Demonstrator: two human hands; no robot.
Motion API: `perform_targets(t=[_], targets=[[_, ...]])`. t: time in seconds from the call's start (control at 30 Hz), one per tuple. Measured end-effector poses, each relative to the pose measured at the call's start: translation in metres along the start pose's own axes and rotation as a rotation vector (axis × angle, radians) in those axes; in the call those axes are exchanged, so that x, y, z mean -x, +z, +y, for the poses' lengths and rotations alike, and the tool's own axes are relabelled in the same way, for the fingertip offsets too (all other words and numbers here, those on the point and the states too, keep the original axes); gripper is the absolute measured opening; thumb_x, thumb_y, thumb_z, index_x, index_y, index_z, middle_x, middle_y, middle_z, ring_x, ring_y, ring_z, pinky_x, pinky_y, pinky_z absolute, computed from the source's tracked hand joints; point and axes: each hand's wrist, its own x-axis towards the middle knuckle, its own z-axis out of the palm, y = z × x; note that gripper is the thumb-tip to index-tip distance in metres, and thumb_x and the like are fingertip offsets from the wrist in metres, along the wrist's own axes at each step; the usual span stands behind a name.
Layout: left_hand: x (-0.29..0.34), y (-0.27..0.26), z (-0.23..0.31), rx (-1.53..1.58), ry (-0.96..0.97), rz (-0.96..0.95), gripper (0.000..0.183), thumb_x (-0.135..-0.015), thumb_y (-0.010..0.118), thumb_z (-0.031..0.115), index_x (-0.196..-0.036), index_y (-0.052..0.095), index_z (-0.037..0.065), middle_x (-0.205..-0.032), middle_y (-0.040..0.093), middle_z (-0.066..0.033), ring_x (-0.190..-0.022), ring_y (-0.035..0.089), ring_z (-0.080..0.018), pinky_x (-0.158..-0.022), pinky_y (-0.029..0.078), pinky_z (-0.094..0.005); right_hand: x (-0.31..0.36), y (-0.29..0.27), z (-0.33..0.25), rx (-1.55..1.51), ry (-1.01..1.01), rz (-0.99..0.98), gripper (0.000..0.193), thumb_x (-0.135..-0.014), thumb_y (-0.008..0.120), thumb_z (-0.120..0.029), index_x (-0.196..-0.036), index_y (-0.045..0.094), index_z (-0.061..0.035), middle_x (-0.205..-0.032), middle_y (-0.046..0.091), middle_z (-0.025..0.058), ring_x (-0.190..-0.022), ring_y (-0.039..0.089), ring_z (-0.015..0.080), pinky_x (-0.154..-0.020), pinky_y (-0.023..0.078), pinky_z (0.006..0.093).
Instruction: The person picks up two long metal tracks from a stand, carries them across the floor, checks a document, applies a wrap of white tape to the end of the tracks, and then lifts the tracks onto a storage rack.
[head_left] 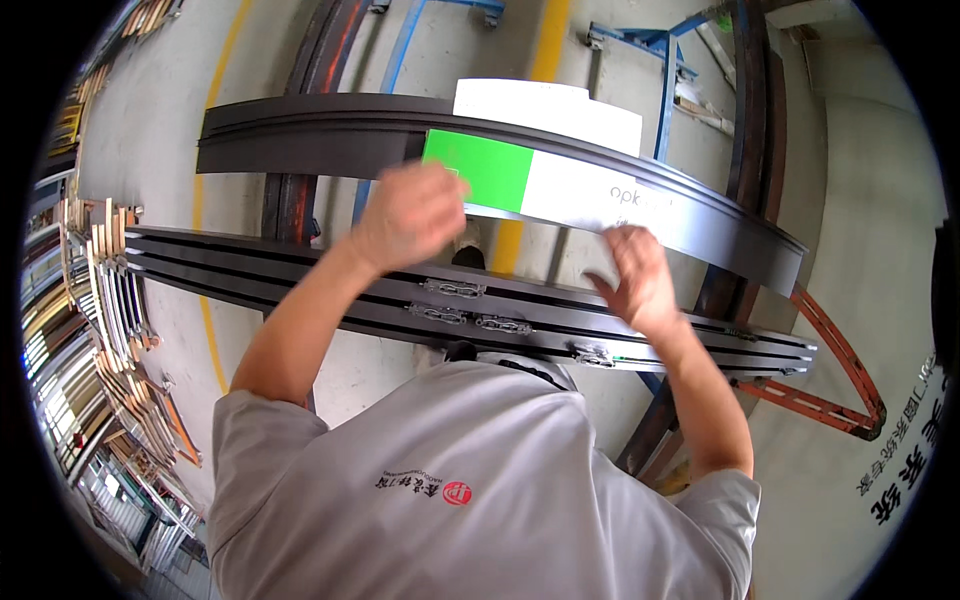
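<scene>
A green-and-white printed cardboard piece (480,172) lies against the front of a long dark metal profile (300,145), and a white flap (545,103) shows behind that profile. My left hand (412,215) is at the left end of the green part, fingers curled and smeared by motion; whether it grips anything is unclear. Just below the white part's lower edge is my right hand (640,275), thumb and fingers apart, nothing visible between them. Closer to me, a second set of long dark profiles (350,295) carries several small metal fittings (502,324).
Dark steel beams (292,205) run under the profiles. Blue frames (664,95) stand beyond. An orange ladder-like frame (835,350) is at the right. Many profile lengths (105,270) are stacked at the left. Yellow lines (551,40) mark the floor.
</scene>
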Motion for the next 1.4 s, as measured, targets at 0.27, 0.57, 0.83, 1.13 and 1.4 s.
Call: perform_targets(t=[0.27,0.57,0.83,1.13,1.4], targets=[[0.094,0.098,0.094,0.007,-0.202,-0.208,0.039,-0.079,0.072,0.012,-0.114,0.062,-0.002,-0.116,0.060,-0.0219,-0.112,0.058,-0.0393,-0.104,0.044,-0.0529,0.029,0.077,-0.086,-0.301,-0.108,-0.147,0.032,-0.076,0.078,-0.023,-0.100,0.068,-0.0055,-0.096,0.059,0.0090,-0.093,0.057,0.0286,-0.084,0.047,0.0401],[0.116,0.089,0.093,-0.224,-0.117,-0.222,0.041,-0.079,0.074,0.015,-0.119,0.064,0.008,-0.114,0.061,-0.0210,-0.111,0.058,-0.0378,-0.104,0.044,-0.0532,0.046,0.095,-0.088,-0.198,-0.191,-0.044,0.019,-0.084,0.066,-0.020,-0.097,0.067,-0.0069,-0.091,0.060,0.0071,-0.091,0.057,0.0251,-0.082,0.046,0.0370],[0.172,0.061,0.049,-0.492,-0.120,-0.118,0.036,-0.079,0.070,0.011,-0.115,0.063,0.008,-0.112,0.060,-0.0202,-0.106,0.061,-0.0384,-0.099,0.049,-0.0552,0.142,0.053,-0.032,0.024,0.065,0.052,0.022,-0.077,0.073,-0.013,-0.096,0.065,-0.0031,-0.099,0.062,0.0116,-0.097,0.059,0.0323,-0.087,0.047,0.0443],[0.207,0.013,0.014,-0.538,-0.227,-0.089,0.037,-0.079,0.065,0.003,-0.116,0.061,0.003,-0.112,0.059,-0.0215,-0.104,0.059,-0.0410,-0.097,0.050,-0.0516,0.156,0.063,-0.051,0.112,0.232,-0.080,0.069,-0.087,0.070,-0.036,-0.142,0.048,-0.0008,-0.150,0.045,0.0191,-0.143,0.039,0.0342,-0.120,0.026,0.0527],[0.174,0.001,0.012,-0.346,-0.407,0.045,0.036,-0.083,0.061,0.005,-0.118,0.060,-0.002,-0.110,0.060,-0.0221,-0.104,0.060,-0.0410,-0.096,0.050,-0.0476,0.134,0.020,-0.032,0.121,0.192,0.037,0.060,-0.088,0.069,-0.028,-0.137,0.051,0.0029,-0.144,0.050,0.0245,-0.134,0.047,0.0423,-0.116,0.031,0.0575]])
